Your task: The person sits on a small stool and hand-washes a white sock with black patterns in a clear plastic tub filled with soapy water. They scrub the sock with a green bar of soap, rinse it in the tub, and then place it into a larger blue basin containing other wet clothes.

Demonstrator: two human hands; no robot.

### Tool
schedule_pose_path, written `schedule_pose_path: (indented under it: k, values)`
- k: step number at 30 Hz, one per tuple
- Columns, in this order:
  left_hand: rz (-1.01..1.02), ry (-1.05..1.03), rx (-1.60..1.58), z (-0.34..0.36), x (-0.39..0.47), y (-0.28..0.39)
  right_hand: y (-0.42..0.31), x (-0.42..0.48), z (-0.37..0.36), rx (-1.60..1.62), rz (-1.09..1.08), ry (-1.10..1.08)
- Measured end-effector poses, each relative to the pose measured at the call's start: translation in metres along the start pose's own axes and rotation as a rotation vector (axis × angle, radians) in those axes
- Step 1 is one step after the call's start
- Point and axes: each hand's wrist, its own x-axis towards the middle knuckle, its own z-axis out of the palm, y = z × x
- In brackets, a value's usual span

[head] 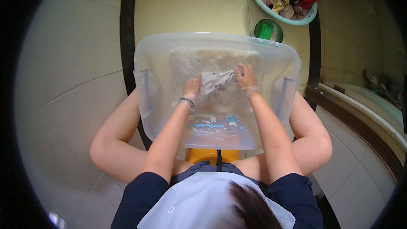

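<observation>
A wet white cloth item point(216, 81) with small dark marks, perhaps a sock, is stretched between my two hands over soapy water point(219, 58). My left hand point(192, 88), in a clear thin glove, grips its wider end. At the narrower, bunched end my right hand point(247, 78), also gloved, has its fingers closed around the fabric. Both hands are inside a large translucent plastic tub point(203, 37), which stands between my legs. Foam floats at the water's far left. Whether the cloth's lower edge touches the water I cannot tell.
Beyond the tub's far right corner, a round dish point(278, 33) holds a green bar of soap point(266, 31). Farther back, a pale turquoise basin point(264, 7) is piled with clothes point(281, 1). A tiled wall point(73, 57) rises on the left. Under me is a yellow stool point(203, 155).
</observation>
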Motion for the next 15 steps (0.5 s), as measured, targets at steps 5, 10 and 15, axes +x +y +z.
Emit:
schedule_pose_path:
  k: [5,10,15]
  values:
    - [-0.055,0.073,0.465,0.014,0.055,-0.062,-0.003,-0.033,0.035,-0.547,-0.211,-0.275]
    - [-0.333,-0.178,-0.028,0.012,0.064,-0.045,0.016,-0.013,0.053,-0.625,-0.042,-0.48]
    - [-0.593,-0.19,-1.433,0.003,0.05,-0.032,0.009,0.027,0.022,-0.018,0.328,-0.767]
